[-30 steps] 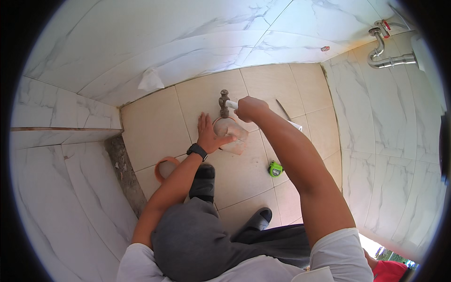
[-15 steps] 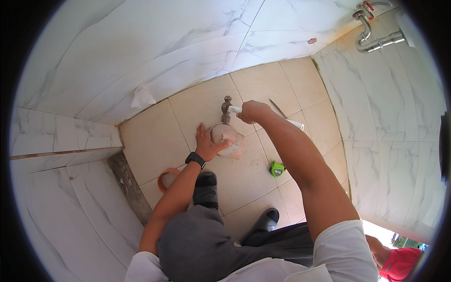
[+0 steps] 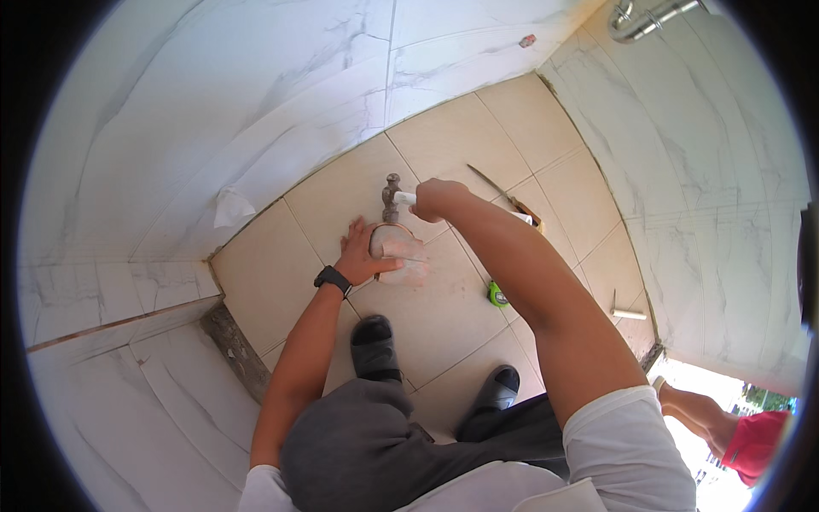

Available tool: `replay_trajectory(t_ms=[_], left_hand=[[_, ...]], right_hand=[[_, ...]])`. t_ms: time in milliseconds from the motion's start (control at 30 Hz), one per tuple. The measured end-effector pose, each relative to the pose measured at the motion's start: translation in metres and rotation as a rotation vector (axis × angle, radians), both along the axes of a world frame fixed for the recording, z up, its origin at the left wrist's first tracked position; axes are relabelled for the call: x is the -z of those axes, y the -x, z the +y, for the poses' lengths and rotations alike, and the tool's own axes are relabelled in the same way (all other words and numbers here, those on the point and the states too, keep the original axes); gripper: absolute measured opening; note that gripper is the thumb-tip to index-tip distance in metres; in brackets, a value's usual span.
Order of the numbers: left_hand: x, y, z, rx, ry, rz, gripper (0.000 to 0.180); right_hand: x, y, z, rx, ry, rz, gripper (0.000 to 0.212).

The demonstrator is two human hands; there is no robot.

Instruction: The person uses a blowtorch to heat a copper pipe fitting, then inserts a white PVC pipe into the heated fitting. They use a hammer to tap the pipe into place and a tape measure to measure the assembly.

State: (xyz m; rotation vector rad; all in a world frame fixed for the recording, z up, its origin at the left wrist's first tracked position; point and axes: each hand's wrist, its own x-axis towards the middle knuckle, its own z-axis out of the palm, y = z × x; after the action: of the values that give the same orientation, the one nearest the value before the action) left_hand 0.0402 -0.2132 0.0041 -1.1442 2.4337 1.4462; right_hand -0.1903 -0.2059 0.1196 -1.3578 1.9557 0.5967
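Note:
My right hand (image 3: 439,200) is closed round the handle of a ball-peen hammer (image 3: 392,198). The hammer's head stands at the far edge of a round, dusty piece with a thin orange rim (image 3: 401,249), which looks like a short pipe piece on the tiled floor. My left hand (image 3: 358,256), with a black watch on the wrist, is braced round the piece's left side. Its thumb lies across the near face and its fingers spread along the outer side. Whether the hammer touches the rim I cannot tell.
A green tape measure (image 3: 497,294) lies right of the piece, partly behind my right arm. Beyond that arm are a thin blade (image 3: 488,181) and a white-handled tool (image 3: 630,314). White marble-look walls (image 3: 281,111) enclose the floor. Another person's red shorts (image 3: 756,445) show at lower right.
My view has shifted, and both hands and the hammer appear slightly farther left. An orange ring seen beside my left forearm is out of sight. The white-handled tool has come into view.

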Motion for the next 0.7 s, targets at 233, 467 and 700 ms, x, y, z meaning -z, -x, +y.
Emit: replay_trajectory(t_ms=[233, 467, 700], left_hand=[[0.004, -0.006, -0.007, 0.024, 0.004, -0.011, 0.122], [0.002, -0.008, -0.01, 0.048, 0.0, -0.02, 0.12], [0.005, -0.007, -0.009, 0.062, 0.007, -0.021, 0.119]], right_hand=[[0.005, 0.002, 0.008, 0.111, 0.03, -0.06, 0.031], [0.016, 0.012, 0.013, 0.082, 0.045, -0.082, 0.032], [0.024, 0.026, 0.055, 0.188, 0.094, -0.186, 0.051]])
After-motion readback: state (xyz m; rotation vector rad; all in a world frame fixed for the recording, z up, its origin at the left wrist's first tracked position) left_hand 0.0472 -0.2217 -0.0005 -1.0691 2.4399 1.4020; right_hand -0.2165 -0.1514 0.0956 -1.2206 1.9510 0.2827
